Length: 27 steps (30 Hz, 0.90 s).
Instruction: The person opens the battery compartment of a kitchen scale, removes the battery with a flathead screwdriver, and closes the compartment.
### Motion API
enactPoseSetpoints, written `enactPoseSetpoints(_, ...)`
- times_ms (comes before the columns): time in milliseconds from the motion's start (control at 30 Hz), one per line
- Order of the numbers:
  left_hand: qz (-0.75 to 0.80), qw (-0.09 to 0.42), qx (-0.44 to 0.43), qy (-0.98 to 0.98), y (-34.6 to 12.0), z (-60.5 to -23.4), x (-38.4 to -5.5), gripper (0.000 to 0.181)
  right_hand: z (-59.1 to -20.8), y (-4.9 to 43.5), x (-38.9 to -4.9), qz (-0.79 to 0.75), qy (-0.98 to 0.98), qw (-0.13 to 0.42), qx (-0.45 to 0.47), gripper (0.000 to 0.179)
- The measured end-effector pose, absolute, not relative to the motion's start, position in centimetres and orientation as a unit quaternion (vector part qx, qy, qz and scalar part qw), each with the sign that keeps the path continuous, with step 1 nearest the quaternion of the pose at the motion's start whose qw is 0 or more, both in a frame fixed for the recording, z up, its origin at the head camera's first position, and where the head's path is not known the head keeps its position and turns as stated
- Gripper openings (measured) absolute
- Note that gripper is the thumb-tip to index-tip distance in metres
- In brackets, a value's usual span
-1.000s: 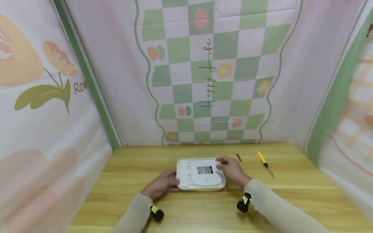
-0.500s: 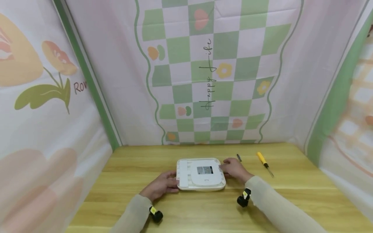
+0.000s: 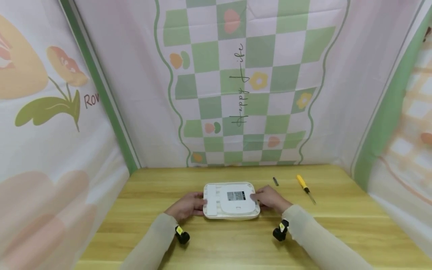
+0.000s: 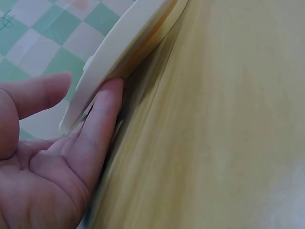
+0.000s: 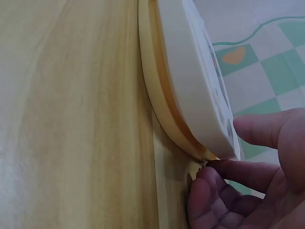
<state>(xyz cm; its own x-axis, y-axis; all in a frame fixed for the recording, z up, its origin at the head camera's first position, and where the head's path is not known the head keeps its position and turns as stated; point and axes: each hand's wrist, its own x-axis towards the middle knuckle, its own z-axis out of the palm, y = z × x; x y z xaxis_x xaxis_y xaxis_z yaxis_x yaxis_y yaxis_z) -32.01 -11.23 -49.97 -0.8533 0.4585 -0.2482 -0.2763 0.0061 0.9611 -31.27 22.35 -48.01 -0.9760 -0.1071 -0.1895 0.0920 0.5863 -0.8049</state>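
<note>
A white, flat plastic device [image 3: 233, 206] with rounded corners lies in the middle of the table, a grey label and a rectangular panel on its upper face. My left hand [image 3: 186, 206] holds its left edge. In the left wrist view, that hand's fingers [image 4: 97, 126] reach under the rim, and the thumb is above it, a small gap visible. At the opposite edge my right hand [image 3: 271, 198] has its thumb over the top face. The right wrist view shows its index finger [image 5: 248, 174] under the rim. Parts of the other fingers are hidden beneath the device.
A yellow-handled screwdriver [image 3: 305, 186] lies on the wooden table [image 3: 222, 247] to the right. A small dark cylindrical piece [image 3: 275, 181] lies between it and the device. Printed curtains [image 3: 260, 48] close off the back and sides.
My right hand has come from the device's upper right corner down to its right edge, thumb now over the top. The left hand has shifted slightly farther up along the left edge.
</note>
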Motion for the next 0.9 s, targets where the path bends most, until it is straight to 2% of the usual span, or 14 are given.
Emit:
enactPoseSetpoints(167, 0.686, 0.263, 0.069, 0.675, -10.9, -49.8, -32.2, 0.061, -48.1, 22.3, -30.8, -0.444, 0.89, 0.103, -0.018, 0.024)
enactPoseSetpoints(600, 0.701, 0.249, 0.076, 0.664, -11.0, -48.8, -31.9, 0.063, -48.0, 22.5, -29.2, -0.559, 0.824, 0.09, 0.002, 0.053)
enactPoseSetpoints(900, 0.703, 0.247, 0.088, 0.661, -11.4, -48.4, -31.8, 0.061, -48.2, 22.2, -28.5, -0.618, 0.781, 0.086, 0.004, 0.049)
